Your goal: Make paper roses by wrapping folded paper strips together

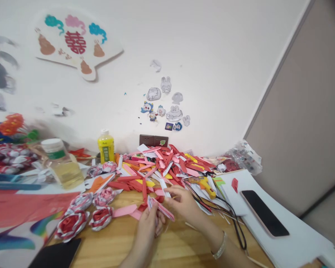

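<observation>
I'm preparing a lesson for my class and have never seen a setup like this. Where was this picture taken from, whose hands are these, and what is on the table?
There is no machine here. The single picture comes from a camera worn on a person's head, looking forward and down at that person's own bare hands.

The left hand holds folded pink and white paper. The right hand is raised beside it, its fingertips by a white strip; whether they grip it is unclear.

On the wooden table lies a heap of folded paper strips. Rose-like paper flowers lie to its left; a yellow glue gun and a phone lie to the right.
</observation>
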A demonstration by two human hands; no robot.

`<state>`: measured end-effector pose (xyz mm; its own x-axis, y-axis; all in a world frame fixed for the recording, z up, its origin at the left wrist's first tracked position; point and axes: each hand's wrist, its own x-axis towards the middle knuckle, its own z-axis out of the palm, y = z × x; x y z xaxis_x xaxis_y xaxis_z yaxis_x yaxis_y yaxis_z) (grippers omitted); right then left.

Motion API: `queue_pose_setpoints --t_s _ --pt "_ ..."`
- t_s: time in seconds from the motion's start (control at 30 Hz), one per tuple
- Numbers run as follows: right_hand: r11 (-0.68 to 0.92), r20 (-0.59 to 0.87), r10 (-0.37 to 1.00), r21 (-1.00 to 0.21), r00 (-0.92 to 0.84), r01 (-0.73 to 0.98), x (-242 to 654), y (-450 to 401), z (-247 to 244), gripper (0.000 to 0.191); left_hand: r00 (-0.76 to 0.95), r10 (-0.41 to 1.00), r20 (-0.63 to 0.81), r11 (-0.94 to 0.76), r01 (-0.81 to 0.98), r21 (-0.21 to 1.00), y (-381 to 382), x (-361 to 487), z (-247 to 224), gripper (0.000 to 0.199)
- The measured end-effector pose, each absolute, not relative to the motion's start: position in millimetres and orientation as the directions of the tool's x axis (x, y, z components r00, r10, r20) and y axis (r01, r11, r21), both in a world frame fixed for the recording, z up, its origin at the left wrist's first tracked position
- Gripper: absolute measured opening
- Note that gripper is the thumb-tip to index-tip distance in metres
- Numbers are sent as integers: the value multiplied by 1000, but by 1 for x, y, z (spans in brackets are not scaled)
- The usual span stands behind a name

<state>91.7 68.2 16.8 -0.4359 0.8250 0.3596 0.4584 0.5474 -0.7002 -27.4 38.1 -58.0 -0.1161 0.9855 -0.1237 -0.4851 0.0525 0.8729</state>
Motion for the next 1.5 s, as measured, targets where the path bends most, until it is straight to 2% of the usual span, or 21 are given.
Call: queue_pose_setpoints --t_s 0.07,0.13,0.3,0.47,0.63,0.73,0.9,1.0,1.13,1.5 --pt "507 340 840 -769 -423 389 93 62 14 30 -108 988 -115 48 -487 872 37 -27 -57 59" --pt "504 351 841 -784 -412 363 93 57 16 24 -111 988 -109 41 -489 871 34 -27 -56 58" --pt "591 370 791 -668 -488 452 90 49 20 33 -157 981 -111 20 -490 872 29 -28 -50 56" --pt "587 376 808 -588 -454 557 86 44 14 19 -175 979 -107 5 -501 865 24 -28 -44 54" --pt "555 419 831 -653 -365 515 84 40 17 19 -185 977 -101 -14 -536 844 25 -27 -44 53" --pt "567 390 818 -672 -424 477 84 39 19 29 -182 979 -94 -22 -549 836 26 -27 -45 53" --pt "585 381 808 -612 -449 532 86 39 18 20 -181 979 -93 -22 -548 836 25 -27 -43 54" --pt "620 366 775 -600 -515 505 89 40 19 19 -184 978 -94 -22 -547 837 25 -27 -39 54" --pt "611 356 783 -594 -510 523 91 43 23 18 -173 980 -95 -15 -544 839 24 -27 -36 53" --pt "566 321 801 -679 -505 467 94 42 31 20 -130 989 -72 -5 -517 856 21 -25 -32 57"
